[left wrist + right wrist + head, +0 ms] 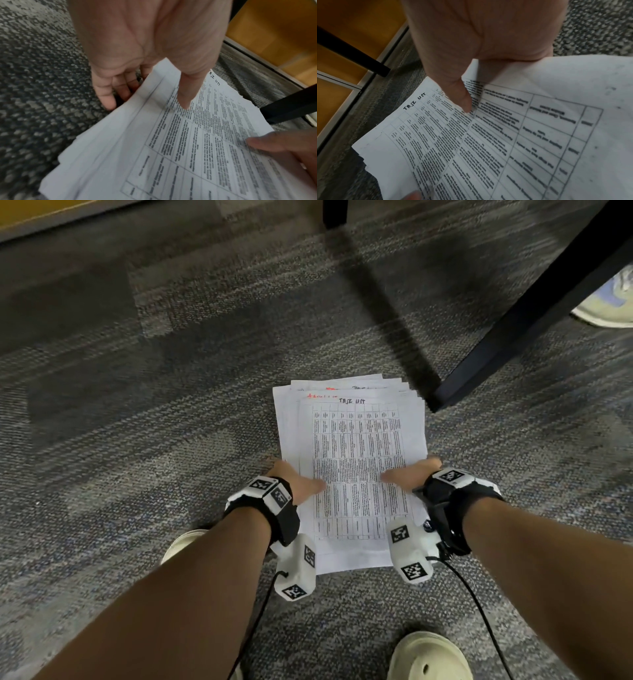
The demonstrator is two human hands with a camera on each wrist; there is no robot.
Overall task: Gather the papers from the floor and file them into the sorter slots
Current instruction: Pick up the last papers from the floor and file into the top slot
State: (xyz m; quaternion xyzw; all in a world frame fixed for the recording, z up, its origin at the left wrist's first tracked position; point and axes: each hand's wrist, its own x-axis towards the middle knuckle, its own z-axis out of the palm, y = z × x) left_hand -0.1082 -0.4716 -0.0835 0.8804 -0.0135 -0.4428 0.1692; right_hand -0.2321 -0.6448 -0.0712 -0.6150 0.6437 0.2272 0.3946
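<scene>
A stack of white papers (352, 440) is held between both hands just over the grey carpet; the top sheet is a printed table headed "TASK LIST" in handwriting. My left hand (301, 482) grips the stack's left edge, thumb (186, 97) on top and fingers (106, 94) curled underneath. My right hand (407, 474) grips the right edge, thumb (465, 100) pressed on the top sheet and fingers hidden under the papers (505, 135). The sheets (188, 155) are fanned unevenly at the far end. No sorter is in view.
A black table leg (513, 337) slants down to the carpet just right of the stack, and another leg (335, 213) stands farther back. A second person's shoe (606, 306) is at the right edge. My own shoes (428, 655) are near. A yellow panel (34, 210) lies at the far left.
</scene>
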